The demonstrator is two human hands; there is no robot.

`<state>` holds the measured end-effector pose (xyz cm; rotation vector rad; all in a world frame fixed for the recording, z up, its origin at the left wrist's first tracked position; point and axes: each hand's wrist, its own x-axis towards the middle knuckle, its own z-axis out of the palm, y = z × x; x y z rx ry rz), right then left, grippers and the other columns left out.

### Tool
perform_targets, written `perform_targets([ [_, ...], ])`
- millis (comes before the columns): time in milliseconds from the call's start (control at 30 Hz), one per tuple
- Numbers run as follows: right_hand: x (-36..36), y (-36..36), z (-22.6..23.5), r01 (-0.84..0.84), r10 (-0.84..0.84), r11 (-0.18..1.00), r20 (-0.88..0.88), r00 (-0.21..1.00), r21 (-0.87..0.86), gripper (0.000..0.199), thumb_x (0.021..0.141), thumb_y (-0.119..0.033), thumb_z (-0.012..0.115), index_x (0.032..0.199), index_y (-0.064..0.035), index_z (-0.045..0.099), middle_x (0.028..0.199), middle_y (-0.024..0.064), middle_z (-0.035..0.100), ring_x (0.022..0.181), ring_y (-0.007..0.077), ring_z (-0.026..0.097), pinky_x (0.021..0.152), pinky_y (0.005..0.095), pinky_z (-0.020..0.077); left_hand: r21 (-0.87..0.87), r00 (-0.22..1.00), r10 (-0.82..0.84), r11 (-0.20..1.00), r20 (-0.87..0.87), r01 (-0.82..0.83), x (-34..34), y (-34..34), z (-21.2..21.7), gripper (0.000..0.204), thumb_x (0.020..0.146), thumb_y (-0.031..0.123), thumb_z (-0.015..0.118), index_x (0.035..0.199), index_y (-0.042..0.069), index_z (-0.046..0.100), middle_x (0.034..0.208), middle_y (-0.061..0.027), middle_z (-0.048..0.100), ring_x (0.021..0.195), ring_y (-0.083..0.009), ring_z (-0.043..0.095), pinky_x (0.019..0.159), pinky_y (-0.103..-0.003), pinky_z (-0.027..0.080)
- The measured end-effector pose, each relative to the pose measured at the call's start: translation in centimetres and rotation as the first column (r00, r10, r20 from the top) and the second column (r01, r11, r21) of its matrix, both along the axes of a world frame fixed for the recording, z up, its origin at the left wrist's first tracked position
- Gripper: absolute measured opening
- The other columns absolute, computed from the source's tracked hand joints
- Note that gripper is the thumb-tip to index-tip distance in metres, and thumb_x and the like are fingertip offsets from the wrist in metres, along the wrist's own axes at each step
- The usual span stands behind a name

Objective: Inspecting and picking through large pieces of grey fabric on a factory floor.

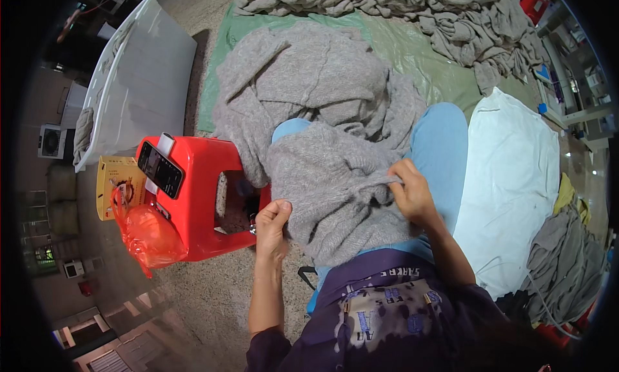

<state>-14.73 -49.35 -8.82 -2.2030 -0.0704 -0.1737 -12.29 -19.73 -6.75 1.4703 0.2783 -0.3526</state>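
A grey knitted sweater (322,133) lies draped over the person's lap and knees, spilling forward onto a green tarp (412,49) on the floor. The right hand (409,193) pinches a gathered fold of the knit, thumb and fingers pressed together on the fabric so that wrinkles fan out from the grip. The left hand (272,225) is curled into a loose fist at the sweater's lower left edge, just beside the fabric; whether its fingers actually grip a thread or the hem cannot be told.

The person wears light blue trousers (438,146), which show on both sides of the sweater. Just left of the left hand stands a red plastic stool (200,178) with a cut-out opening in its top. A black smartphone (160,169) leans on the stool's far corner, and a red plastic bag (149,233) hangs at its left side in front of a yellow box (113,178). A white plastic tub (138,82) lies further left.

A pile of more grey knitwear (451,17) is heaped at the far end of the tarp. To the person's right a white cloth (516,178) is spread on the floor, with another grey heap (567,262) near it.
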Motion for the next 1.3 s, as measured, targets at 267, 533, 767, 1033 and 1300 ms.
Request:
perform_targets([
  [267,1.2,3.5,5.1,-0.178,0.163,0.949,0.078,0.984,0.260,0.014,0.082,-0.003,0.061,0.095,-0.0029,0.060,0.094,0.0093,0.053,0.089,0.0188,0.054,0.078,0.0287,0.0431,-0.118,0.999,-0.036,0.992,0.004,0.036,-0.3,-4.2,2.2,0.020,0.091,0.023,0.064,0.089,0.002,0.064,0.081,0.0017,0.063,0.075,-0.0048,0.053,0.071,-0.022,0.042],
  [533,2.6,5.7,2.6,-0.219,0.346,0.784,-0.116,0.931,0.581,0.012,0.087,-0.010,0.064,0.082,0.0005,0.061,0.077,0.0026,0.054,0.073,0.0110,0.050,0.067,0.0267,0.0408,-0.139,0.978,-0.189,0.975,-0.085,0.176,-0.7,-5.2,3.4,0.010,0.079,0.002,0.072,0.085,0.002,0.064,0.081,0.0032,0.062,0.079,-0.0031,0.054,0.071,-0.018,0.042],
  [767,2.1,6.0,1.9,-0.082,0.319,0.725,-0.228,0.920,0.684,0.018,0.091,-0.014,0.061,0.081,0.0004,0.060,0.074,-0.0002,0.053,0.071,0.0055,0.046,0.063,0.0251,0.0384,-0.316,0.994,-0.084,0.947,-0.073,0.057,-0.5,-5.8,1.4,0.018,0.075,-0.008,0.070,0.090,0.001,0.066,0.095,-0.0039,0.065,0.082,-0.0081,0.060,0.073,-0.021,0.049],
  [1033,1.6,6.2,3.0,-0.266,0.243,0.940,0.127,0.961,0.214,0.006,0.085,-0.007,0.057,0.081,-0.0031,0.056,0.076,0.0162,0.054,0.068,0.0362,0.056,0.056,0.0397,0.0443,-0.046,0.990,0.021,0.999,0.137,-0.015,-1.3,-6.9,0.5,0.011,0.078,-0.006,0.068,0.088,-0.001,0.067,0.087,-0.0031,0.065,0.079,-0.0084,0.059,0.073,-0.023,0.048],
  [1300,1.6,6.7,5.6,-0.394,0.387,0.919,0.222,0.895,-0.015,0.009,0.080,-0.001,0.063,0.077,-0.0027,0.055,0.071,0.0127,0.051,0.059,0.0322,0.053,0.052,0.0394,0.0408,-0.345,0.973,0.227,0.918,0.046,-0.197,-1.5,-7.7,0.5,0.016,0.077,-0.010,0.059,0.088,0.001,0.062,0.074,0.0023,0.059,0.059,0.0002,0.048,0.053,-0.014,0.036],
])
